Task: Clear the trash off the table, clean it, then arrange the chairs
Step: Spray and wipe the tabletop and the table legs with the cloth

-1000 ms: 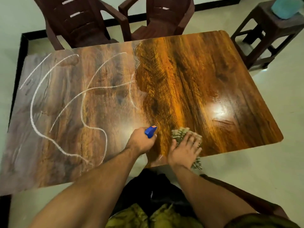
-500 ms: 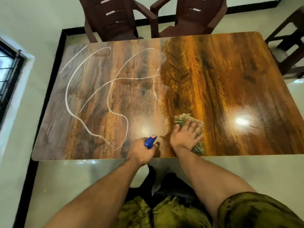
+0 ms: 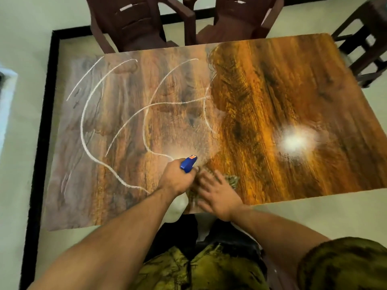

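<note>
View from the head camera, looking down on a rectangular worktop (image 3: 282,91) with rounded corners and a glossy wood-grain laminate surface.

Surroundings: 2 dark brown moulded plastic chairs, one at upper left of centre (image 3: 134,21) and one at upper centre (image 3: 236,19), stand side by side against the far edge, their slatted backs facing the camera. A dark wooden stool (image 3: 364,40) stands apart from the worktop's corner at the upper right of the frame. A black border strip (image 3: 40,143) runs along the pale floor (image 3: 314,216) at the left.

Surface: the left half appears dull and greyish, crossed by looping white lines (image 3: 83,126); the right half is a saturated, shiny orange-brown with a bright glare spot (image 3: 295,141). A fine haze hangs just ahead of the nozzle.

Hands: the left hand (image 3: 174,182), at lower centre, is clenched around a spray bottle (image 3: 188,163) with a blue trigger head and orange tip pointing toward the upper right. The right hand (image 3: 217,194), motion-blurred, lies flat with fingers spread, pressing a crumpled greenish cloth (image 3: 232,181) onto the worktop near its front edge, just beside the bottle. Both bare forearms enter from the bottom of the frame above an olive patterned shirt (image 3: 199,268).
</note>
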The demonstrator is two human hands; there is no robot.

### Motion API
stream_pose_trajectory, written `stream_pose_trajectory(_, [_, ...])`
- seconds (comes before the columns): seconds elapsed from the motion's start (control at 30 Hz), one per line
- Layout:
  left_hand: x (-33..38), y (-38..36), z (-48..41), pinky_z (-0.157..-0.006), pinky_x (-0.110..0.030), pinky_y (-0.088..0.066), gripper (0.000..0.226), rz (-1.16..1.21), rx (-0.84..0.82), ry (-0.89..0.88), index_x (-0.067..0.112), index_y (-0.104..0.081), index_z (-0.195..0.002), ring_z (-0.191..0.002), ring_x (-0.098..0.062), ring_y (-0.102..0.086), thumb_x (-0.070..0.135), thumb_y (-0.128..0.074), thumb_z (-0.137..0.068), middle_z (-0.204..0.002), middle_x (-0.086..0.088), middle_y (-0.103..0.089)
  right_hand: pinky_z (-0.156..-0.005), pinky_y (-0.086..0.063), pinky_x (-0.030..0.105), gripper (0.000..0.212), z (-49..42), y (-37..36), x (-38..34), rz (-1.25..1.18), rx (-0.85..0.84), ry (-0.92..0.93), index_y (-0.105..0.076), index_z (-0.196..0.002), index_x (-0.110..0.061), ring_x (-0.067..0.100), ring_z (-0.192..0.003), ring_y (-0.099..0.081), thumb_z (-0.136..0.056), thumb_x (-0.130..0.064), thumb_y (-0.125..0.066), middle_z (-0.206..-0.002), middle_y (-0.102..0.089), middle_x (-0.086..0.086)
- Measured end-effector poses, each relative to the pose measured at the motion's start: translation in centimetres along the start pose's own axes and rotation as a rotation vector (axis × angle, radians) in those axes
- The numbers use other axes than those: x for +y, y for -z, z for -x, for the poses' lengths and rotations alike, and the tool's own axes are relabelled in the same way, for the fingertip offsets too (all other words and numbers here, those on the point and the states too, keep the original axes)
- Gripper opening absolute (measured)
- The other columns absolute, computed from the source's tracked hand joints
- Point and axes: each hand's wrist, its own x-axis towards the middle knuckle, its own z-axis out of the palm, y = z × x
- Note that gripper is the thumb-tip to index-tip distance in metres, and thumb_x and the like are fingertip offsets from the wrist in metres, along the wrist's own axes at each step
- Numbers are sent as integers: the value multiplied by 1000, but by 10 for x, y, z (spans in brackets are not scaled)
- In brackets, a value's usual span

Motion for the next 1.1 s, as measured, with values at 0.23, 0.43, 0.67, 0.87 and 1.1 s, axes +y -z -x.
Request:
stream_pose_trajectory(0.23, [14,20,-33,-58,-31,-42,8,-12,-89,-63,23,-57,-91,-62,-21,-52,27,-63,-90,-74,-10,-65,-121,0,59,69,-45,33,44,-201,113,-995,-13,-158,-23,30,-153,8,-100,-60,-18,-166,-7,9])
stream_pose_trajectory(0.43, [30,33,-62,-59,-37,-47,20,-89,-89,-45,16,-56,-75,-64,-26,-58,30,-62,-89,-66,-2,-59,-121,-1,60,67,-73,33,-11,-131,-31,-117,-31,-153,-25,32,-152,-5,-94,-53,-37,-162,-25,9])
stream_pose_trajectory(0.67, [53,46,-105,-62,-43,-52,29,-112,-97,7,15,-51,-70,-66,-37,-64,29,-63,-92,-64,-8,-59,-120,1,61,72,-138,72,97,-203,94,-978,-7,-159,-24,31,-152,10,-99,-62,-16,-165,0,6])
stream_pose_trajectory(0.87, [82,56,-147,-48,-23,-37,25,-84,-56,73,21,-53,-71,-57,-18,-55,27,-61,-94,-61,2,-56,-122,-1,56,69,-161,83,133,-22,-56,102,-30,-154,-24,25,-153,0,-96,-61,-29,-164,-21,6])
stream_pose_trajectory(1.1, [101,71,-194,-48,-26,-36,31,-32,40,165,15,-45,-68,-51,-17,-48,25,-62,-92,-60,-5,-53,-118,0,64,74,-246,112,166,-228,110,-1004,-11,-159,-14,38,-152,5,-97,-54,-24,-166,-6,14])
